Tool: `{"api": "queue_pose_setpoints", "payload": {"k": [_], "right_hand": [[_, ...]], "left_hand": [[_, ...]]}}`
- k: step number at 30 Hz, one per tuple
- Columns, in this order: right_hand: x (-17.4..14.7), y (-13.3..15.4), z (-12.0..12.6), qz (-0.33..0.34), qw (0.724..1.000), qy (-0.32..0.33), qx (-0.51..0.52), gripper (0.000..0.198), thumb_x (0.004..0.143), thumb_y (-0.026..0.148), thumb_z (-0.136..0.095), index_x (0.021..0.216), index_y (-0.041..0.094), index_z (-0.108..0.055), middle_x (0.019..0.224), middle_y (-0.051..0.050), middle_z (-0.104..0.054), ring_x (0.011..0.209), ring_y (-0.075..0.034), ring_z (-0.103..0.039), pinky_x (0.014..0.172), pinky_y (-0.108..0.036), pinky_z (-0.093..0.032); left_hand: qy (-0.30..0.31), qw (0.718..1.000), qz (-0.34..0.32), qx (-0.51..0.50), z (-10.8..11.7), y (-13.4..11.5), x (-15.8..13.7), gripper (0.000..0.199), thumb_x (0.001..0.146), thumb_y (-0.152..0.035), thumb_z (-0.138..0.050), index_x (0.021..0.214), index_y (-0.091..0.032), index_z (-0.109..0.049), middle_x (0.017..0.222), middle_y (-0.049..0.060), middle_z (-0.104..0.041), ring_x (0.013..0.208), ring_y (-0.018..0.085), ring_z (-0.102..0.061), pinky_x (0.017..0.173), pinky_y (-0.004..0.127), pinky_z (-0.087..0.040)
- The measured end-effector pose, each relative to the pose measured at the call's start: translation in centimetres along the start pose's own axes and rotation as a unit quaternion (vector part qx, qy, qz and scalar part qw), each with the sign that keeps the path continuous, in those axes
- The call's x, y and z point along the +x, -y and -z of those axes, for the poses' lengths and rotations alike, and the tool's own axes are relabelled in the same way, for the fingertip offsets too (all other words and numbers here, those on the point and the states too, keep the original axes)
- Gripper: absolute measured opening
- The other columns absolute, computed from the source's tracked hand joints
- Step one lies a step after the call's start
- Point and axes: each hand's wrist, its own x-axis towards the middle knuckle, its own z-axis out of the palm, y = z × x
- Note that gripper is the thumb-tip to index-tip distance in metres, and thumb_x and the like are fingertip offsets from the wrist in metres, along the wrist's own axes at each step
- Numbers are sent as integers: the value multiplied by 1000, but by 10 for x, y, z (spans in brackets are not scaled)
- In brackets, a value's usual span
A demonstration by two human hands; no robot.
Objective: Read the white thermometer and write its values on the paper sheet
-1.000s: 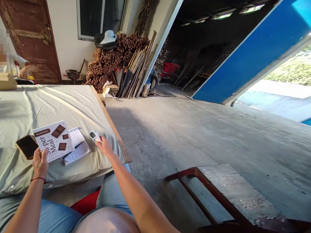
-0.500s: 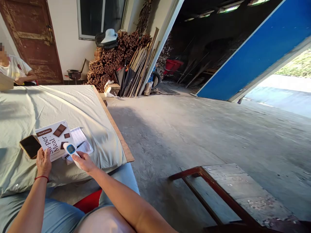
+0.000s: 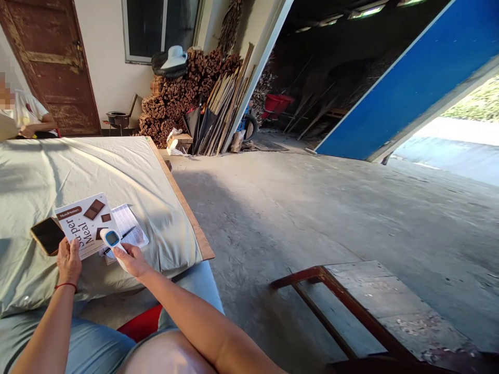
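Observation:
My left hand grips the lower left corner of a white box printed "NutriMotion Su-per Meal" with brown chocolate pictures; its depth is hard to see. A white infrared thermometer with a blue-rimmed screen is in my right hand, fingers wrapped round its handle. Its head overlaps the box's lower right part in view; whether they touch I cannot tell. A phone lies left of the box, partly covered by it. Printed papers with a dark pen lie on the cloth to the right.
A table with a pale cloth has a bare wooden edge on its right. Across it sits another person beside cardboard. A wooden bench stands on the concrete floor at right. Firewood bundles are stacked by the wall.
Almost nothing differs. Both hands, the box and the thermometer appear shifted very slightly left, along with the whole view.

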Motion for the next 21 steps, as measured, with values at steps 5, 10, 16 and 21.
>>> {"api": "queue_pose_setpoints", "payload": {"k": [5, 10, 16, 21], "right_hand": [[1, -1, 0, -5, 1000, -9, 8, 44, 66, 62, -70, 69, 20, -56, 62, 3, -42, 63, -12, -38, 60, -28, -29], [2, -7, 0, -11, 999, -9, 31, 45, 66, 63, -72, 69, 19, -59, 63, 2, -46, 61, -12, -41, 58, -28, -32], [5, -8, 28, 32, 997, -59, -40, 47, 78, 65, -61, 78, 18, -63, 66, -1, -55, 60, -15, -47, 55, -29, -38], [16, 10, 95, 95, 881, -246, -392, 37, 82, 39, -66, 113, 18, -65, 102, -9, -69, 92, -23, -62, 78, -32, -47]], "left_hand": [[-3, 1000, -7, -4, -1, 1, 0, 49, 81, -59, -41, 101, -18, -59, 98, 11, -64, 95, 28, -61, 84, 43, -49], [-13, 1000, -24, -15, -1, 4, 0, 50, 82, -62, -41, 99, -19, -58, 95, 10, -63, 94, 28, -61, 83, 43, -50], [-27, 993, -18, -110, -7, 14, 1, 62, 79, -63, -50, 120, -17, -46, 86, 7, -62, 79, 23, -62, 68, 38, -52], [-42, 989, -21, -138, -15, 24, 3, 70, 78, -55, -59, 131, -16, -34, 102, 11, -62, 82, 20, -63, 70, 36, -54]]}}
